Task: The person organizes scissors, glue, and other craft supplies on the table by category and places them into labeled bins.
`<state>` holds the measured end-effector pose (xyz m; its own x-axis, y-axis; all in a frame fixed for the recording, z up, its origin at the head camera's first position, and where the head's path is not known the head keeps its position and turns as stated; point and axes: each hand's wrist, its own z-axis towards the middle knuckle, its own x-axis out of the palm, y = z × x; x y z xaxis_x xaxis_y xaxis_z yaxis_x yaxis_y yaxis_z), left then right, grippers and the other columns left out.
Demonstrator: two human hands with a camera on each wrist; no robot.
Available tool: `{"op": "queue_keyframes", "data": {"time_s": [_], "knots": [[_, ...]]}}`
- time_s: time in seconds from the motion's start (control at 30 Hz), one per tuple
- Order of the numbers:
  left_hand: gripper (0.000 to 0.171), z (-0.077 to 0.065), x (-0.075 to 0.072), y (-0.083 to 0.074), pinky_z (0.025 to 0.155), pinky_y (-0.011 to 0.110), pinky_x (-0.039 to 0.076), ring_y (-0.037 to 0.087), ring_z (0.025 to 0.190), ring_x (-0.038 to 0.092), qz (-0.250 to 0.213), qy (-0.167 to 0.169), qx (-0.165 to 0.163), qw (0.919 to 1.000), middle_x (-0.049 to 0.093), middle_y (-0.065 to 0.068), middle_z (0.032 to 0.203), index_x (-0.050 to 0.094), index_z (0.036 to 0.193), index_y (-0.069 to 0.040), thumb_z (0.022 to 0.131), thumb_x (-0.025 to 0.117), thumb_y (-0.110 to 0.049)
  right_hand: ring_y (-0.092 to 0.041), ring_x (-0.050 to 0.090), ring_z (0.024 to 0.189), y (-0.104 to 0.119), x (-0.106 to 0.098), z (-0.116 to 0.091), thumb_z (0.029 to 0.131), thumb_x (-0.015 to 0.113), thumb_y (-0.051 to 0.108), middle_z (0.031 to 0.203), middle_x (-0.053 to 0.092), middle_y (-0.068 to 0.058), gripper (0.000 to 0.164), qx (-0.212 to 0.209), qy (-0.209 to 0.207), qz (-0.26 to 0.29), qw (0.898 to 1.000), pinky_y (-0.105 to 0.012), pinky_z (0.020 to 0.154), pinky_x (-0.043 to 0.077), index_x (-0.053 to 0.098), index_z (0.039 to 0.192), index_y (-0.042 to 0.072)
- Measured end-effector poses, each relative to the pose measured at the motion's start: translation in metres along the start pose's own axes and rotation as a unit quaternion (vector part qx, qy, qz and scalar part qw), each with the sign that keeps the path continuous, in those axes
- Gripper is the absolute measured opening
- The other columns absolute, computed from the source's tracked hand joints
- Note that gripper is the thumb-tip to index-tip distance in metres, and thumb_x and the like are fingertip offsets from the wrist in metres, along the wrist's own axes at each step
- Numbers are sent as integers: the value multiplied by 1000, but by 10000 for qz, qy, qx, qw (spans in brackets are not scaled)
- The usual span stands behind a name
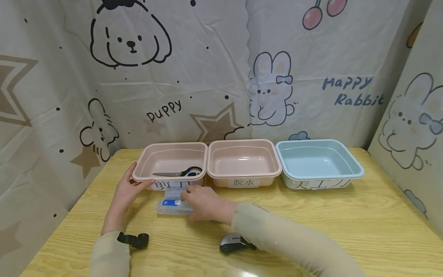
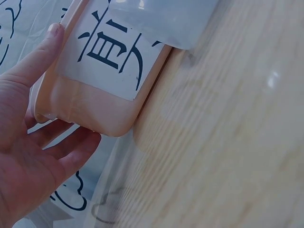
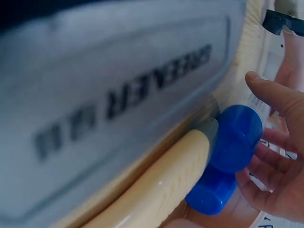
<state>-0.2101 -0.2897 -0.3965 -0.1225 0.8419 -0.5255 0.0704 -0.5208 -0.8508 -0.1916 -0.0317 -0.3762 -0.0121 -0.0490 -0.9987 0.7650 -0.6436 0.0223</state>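
In the head view, the left hand [image 1: 126, 192] grips a corner of the left pink bin [image 1: 169, 157], with scissors [image 1: 181, 173] inside. Two clear bottles [image 1: 169, 211] lie before it on the table [image 1: 311, 223], by the right hand [image 1: 207, 202]. In the left wrist view, the thumb [image 2: 40, 57] sits near the bin's rim. In the right wrist view, loose fingers meet blue caps [image 3: 237, 135], thumb apart.

Soft light, glare on table [image 1: 187, 246]; right-wrist foreground blurred
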Motion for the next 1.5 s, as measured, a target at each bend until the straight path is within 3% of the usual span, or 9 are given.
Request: {"op": "queue_keyframes", "data": {"time_s": [0.23,0.43,0.63,0.8,1.07,1.33,1.5], "knots": [[101,1,2,1,99,54,33,39,127,31,-64,-31,14,10000,22,19,147,2,148,-21,77,69,-44,-14,54,91,6,6,7,68,76,40,103,55,1,54,130,68,-400,9991,-26,68,50,57,111,15],[101,1,1,2,99,52,34,38,126,32,-47,-19,64,10000,22,19,147,2,148,-20,77,69,-44,-14,56,86,7,2,5,69,75,38,103,57,1,50,-7,137,-475,9988,-24,70,50,59,109,13],[101,1,-1,3,98,55,33,40,126,31,34,-90,54,9999,21,20,147,2,148,-20,76,69,-46,-11,52,74,3,-10,0,67,73,38,91,54,4,41,-254,-189,-459,9984,-23,61,47,62,99,15],[101,1,0,3,98,55,33,40,126,31,-30,-34,72,10000,21,19,147,2,148,-19,77,69,-45,-10,55,80,-5,-27,-11,67,73,41,92,55,5,45,-227,-262,-272,9990,-24,69,48,61,103,16],[100,0,0,-2,97,53,34,39,126,32,87,-12,56,9999,22,21,147,2,148,-20,78,68,-44,-13,55,86,-35,-56,-26,69,74,32,100,57,-1,48,184,-434,114,9988,-27,72,49,63,111,13],[98,0,0,-2,95,49,36,37,124,34,31,-2,154,9999,24,21,146,3,148,-19,79,68,-41,-17,60,78,-80,-75,-38,70,70,22,97,65,-6,38,318,-1075,392,9929,-31,70,51,65,105,7],[97,0,-1,-1,96,50,35,38,124,34,-14,-17,146,9999,24,21,146,3,148,-19,79,68,-41,-17,61,83,-107,-75,-43,73,69,14,105,65,-7,48,641,-916,808,9904,-29,72,51,60,120,10]]}}
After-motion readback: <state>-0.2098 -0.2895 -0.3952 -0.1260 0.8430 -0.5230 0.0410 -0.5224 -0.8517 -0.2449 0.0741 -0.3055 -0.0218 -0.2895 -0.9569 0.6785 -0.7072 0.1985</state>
